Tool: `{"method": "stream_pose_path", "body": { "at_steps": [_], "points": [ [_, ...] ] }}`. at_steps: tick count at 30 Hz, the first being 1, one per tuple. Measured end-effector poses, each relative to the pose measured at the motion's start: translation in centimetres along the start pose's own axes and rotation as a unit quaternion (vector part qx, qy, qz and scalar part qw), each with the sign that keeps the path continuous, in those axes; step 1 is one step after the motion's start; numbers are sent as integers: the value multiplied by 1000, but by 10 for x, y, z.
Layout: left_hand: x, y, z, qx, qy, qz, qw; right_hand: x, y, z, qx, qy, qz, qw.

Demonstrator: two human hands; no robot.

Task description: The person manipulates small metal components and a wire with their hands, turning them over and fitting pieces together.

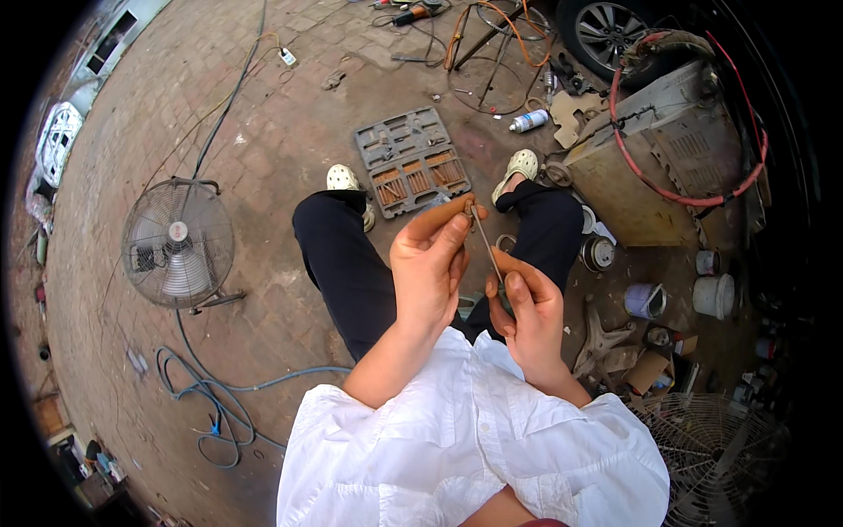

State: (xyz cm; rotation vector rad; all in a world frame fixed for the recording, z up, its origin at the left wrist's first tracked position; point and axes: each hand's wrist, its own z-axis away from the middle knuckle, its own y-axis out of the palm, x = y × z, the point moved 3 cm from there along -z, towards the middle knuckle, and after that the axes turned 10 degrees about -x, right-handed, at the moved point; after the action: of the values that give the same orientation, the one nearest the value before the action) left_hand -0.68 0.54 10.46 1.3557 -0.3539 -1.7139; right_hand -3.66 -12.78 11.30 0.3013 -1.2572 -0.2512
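Above my lap, my right hand [531, 312] is closed round a thin metal rod [484, 234], which looks like a slim screwdriver; a dark greenish part, perhaps its handle, shows under the fingers. The rod slants up and left to the fingertips of my left hand [428, 263]. There the thumb and forefinger pinch a small brownish piece [471, 204] against the rod's tip; its kind is too small to tell. Beyond the hands, an open grey tool case [406, 161] lies on the ground between my feet, with several rusty brown bits in its slots.
A round floor fan [178, 241] and a coiled blue hose [219, 404] are at left. At right stand a worn metal box [650, 176] with a red hose [628, 162], paint buckets [713, 296] and a wire fan guard [716, 452]. A spray can [529, 121] lies near a car wheel [606, 33].
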Motion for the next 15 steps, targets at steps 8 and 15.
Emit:
{"method": "stream_pose_path", "body": {
  "at_steps": [8, 15],
  "points": [
    [0, -1, -5, -9, 13, -12, 1000, -4, 2, -4, -5, 46, -49, 998],
    [1, -1, -5, -12, 7, -7, 1000, -9, 1, -4, -6, 52, -57, 997]
  ]
}}
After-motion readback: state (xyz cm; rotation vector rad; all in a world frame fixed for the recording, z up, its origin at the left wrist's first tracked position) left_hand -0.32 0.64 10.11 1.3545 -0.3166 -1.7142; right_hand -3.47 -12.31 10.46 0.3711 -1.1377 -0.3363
